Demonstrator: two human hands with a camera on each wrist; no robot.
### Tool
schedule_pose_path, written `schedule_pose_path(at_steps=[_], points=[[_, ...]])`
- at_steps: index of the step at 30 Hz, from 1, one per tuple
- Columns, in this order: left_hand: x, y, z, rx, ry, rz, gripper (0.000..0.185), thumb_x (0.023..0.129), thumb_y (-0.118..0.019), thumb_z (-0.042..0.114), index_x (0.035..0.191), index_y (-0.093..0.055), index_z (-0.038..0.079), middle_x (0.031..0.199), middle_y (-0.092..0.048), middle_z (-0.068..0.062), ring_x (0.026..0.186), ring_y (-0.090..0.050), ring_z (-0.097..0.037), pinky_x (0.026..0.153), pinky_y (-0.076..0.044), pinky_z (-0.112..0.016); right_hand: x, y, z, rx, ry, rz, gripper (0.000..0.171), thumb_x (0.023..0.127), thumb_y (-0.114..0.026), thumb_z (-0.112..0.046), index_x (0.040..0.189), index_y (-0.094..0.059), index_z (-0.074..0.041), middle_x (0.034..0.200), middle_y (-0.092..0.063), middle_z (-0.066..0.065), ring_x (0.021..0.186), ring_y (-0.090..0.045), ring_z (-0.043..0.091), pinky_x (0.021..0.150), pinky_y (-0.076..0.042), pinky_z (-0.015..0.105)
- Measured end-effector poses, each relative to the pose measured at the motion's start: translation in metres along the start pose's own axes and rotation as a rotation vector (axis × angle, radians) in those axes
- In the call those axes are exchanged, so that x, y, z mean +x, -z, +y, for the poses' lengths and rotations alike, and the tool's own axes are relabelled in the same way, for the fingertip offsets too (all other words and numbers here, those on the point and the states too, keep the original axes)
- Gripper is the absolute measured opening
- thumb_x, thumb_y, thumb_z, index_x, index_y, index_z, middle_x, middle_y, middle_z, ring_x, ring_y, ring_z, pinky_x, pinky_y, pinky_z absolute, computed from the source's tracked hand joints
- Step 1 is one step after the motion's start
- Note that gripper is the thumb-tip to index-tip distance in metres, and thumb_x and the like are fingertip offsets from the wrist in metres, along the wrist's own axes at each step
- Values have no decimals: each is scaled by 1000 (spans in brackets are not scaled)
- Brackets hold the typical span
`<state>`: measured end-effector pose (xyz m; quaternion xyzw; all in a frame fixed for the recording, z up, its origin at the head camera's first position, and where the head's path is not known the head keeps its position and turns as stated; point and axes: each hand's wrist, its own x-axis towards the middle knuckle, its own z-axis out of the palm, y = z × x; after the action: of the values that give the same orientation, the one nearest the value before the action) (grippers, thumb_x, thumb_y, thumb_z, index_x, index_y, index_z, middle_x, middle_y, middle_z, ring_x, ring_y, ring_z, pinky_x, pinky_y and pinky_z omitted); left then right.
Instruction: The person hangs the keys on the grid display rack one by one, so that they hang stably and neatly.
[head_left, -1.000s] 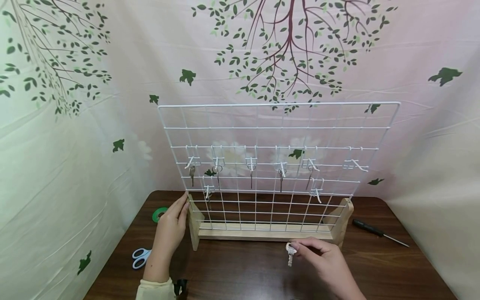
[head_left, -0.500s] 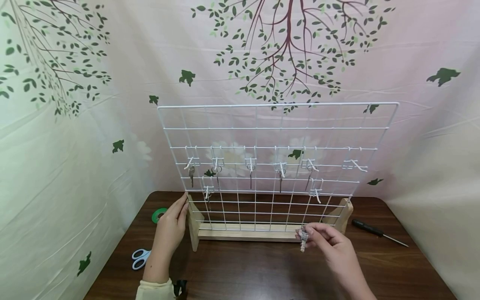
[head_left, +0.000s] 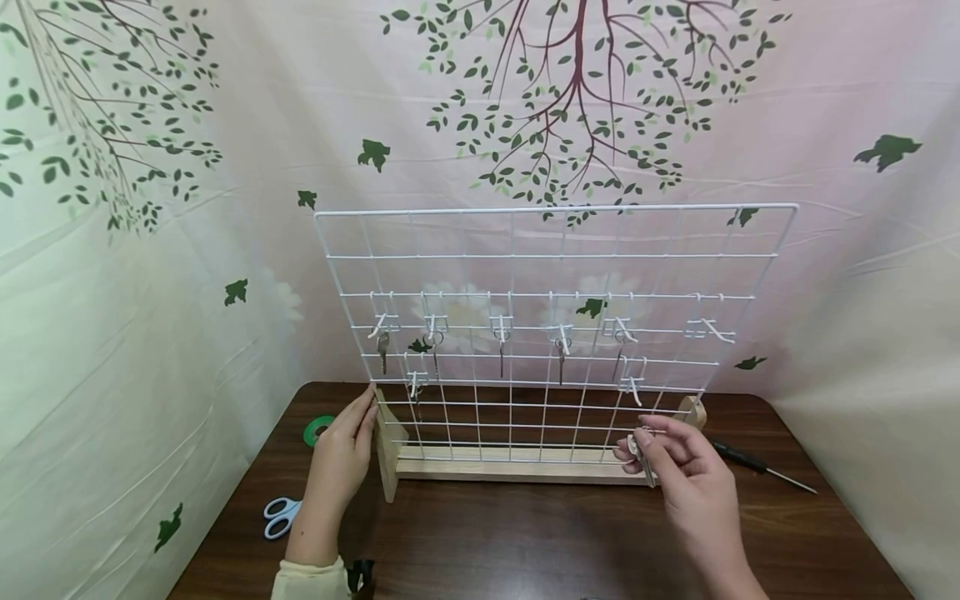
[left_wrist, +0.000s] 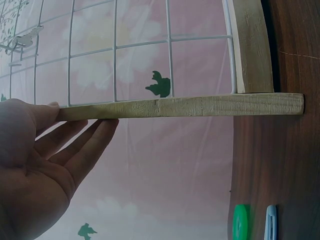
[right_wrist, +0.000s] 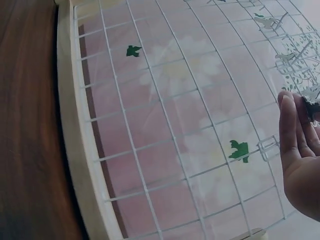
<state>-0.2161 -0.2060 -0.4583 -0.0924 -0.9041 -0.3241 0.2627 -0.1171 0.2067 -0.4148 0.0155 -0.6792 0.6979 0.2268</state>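
A white wire grid (head_left: 555, 208) stands upright in a wooden stand (head_left: 517, 473) on the table. My left hand (head_left: 341, 454) pinches the top of the stand's left side piece; in the left wrist view, the thumb lies on one face of this wooden piece (left_wrist: 200, 106) and the fingers on the other. Between thumb and fingers of my right hand (head_left: 701, 496) is a key (head_left: 648, 472), held in front of the grid's lower right part. Several keys, one a flat key (head_left: 383, 354), hang from white hooks. A hook (head_left: 633, 390) at lower right and a hook (head_left: 712, 331) at far right carry nothing.
A black-handled screwdriver (head_left: 738, 456) lies right of the stand. On the left are a green tape roll (head_left: 318, 428) and light-blue scissors (head_left: 281, 517). A small black object (head_left: 361, 575) lies beside the left sleeve. Printed cloth (head_left: 480, 150) hangs around the table.
My right hand has moved right and up with the key, from in front of the base to the grid's lower right. The key has turned. My left hand has stayed on the stand.
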Motion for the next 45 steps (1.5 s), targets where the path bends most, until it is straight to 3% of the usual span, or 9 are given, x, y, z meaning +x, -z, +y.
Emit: schedule_pose_path(at_steps=[6,16,21,39,45], points=[[0,0,0,2,2,-3,45,113,-56,17,156,-55,6,152,-64,-19,135,-66,-41,104,-60,-57,8,-4,-5,63,90,23,29,103,-63,6,131,-55,9,93,-82,7,81,-83,17,69,-67,28],[1,1,0,4,10,-8,45,113,-56,18,157,-55,7,153,-63,-19,135,-66,-40,104,-60,-57,21,-10,-5,69,112,0,27,103,-63,7,127,-53,-1,92,-82,4,78,-83,18,70,-67,27],[1,1,0,-1,25,-21,45,113,-55,18,158,-54,8,154,-62,-19,137,-65,-40,105,-60,-57,25,-12,-3,98,143,-20,23,102,-63,9,122,-54,1,91,-81,5,77,-82,17,70,-67,27],[1,2,3,-5,35,-31,46,113,-55,17,158,-53,7,154,-62,-19,136,-65,-41,104,-60,-57,32,-15,5,23,117,34,19,102,-65,7,118,-55,6,87,-80,5,74,-82,13,68,-68,28],[1,2,3,-2,35,-31,46,113,-55,17,158,-53,7,153,-62,-20,135,-66,-41,103,-61,-58,36,-16,10,-62,119,61,20,103,-66,4,120,-55,5,88,-81,1,76,-81,10,69,-67,25]])
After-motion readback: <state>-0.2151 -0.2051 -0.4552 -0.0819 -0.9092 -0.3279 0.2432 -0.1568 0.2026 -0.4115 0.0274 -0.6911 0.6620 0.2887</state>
